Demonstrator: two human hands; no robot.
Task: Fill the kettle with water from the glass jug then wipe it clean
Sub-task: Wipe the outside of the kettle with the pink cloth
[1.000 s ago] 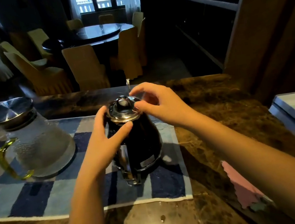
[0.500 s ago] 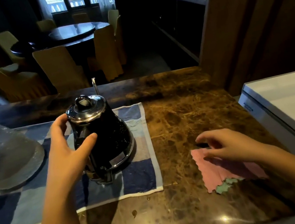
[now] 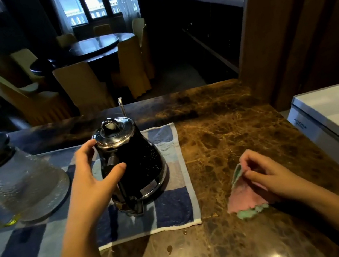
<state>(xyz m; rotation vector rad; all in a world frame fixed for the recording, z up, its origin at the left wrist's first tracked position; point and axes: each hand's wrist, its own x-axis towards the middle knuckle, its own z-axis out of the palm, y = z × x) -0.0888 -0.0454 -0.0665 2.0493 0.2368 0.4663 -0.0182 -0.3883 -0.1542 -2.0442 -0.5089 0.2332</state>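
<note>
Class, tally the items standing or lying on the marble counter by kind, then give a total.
Vessels: 2 (kettle, glass jug)
Cloths: 2 (checked towel, pink cloth)
Total: 4

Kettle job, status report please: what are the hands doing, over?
Left hand holds kettle, lid on. Right hand pinches cloth on counter. Nothing standing between cloth and kettle.

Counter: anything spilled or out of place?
Yes: a few small drops lie on the bare counter, just in front of the checked mat. The kettle sits on the mat, lid on.
</note>
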